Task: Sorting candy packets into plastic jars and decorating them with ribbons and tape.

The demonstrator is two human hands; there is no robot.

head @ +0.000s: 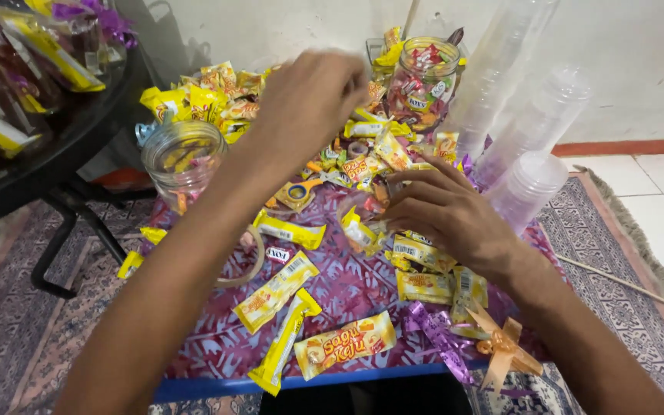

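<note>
While over the sweets [347, 165]: two glass jars [182, 157], left hand [309, 100] loosely curled, right hand [432, 211] open-fingered, both grips empty

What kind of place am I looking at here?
Probably a home floor used for packing treats: a patterned purple cloth on a rug, yellow snack packets, and stacked clear plastic cups.

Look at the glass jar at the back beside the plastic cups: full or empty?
Full: the glass jar is packed with wrapped sweets to its open mouth, with no lid on.
</note>
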